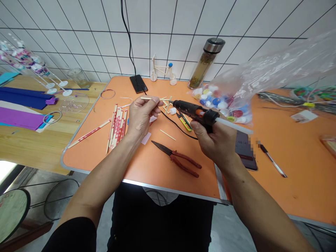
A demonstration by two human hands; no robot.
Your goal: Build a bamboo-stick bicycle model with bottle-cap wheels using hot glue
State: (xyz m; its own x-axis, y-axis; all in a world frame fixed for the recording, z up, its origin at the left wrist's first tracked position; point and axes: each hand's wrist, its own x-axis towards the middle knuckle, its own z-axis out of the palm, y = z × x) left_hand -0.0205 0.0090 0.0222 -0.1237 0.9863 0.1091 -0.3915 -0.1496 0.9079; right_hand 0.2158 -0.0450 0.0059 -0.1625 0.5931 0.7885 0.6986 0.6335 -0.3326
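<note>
My left hand (143, 115) is closed in a pinch on a thin wooden stick (153, 99) held level above the orange table (301, 185). My right hand (216, 140) grips a black glue gun (195, 111) with a white glue stick (233, 126) poking out of its back. The gun's nozzle points left and meets the right end of the wooden stick. The gun's black cord (178, 126) trails across the table below.
Red-handled pliers (178, 158) lie near the front edge. Wrapped chopsticks (117, 127) lie left, small snips (185, 122), a pen (273, 161) and a phone (245, 150) right. A bag of bottle caps (223, 103), a flask (206, 63) and another phone (138, 84) stand behind.
</note>
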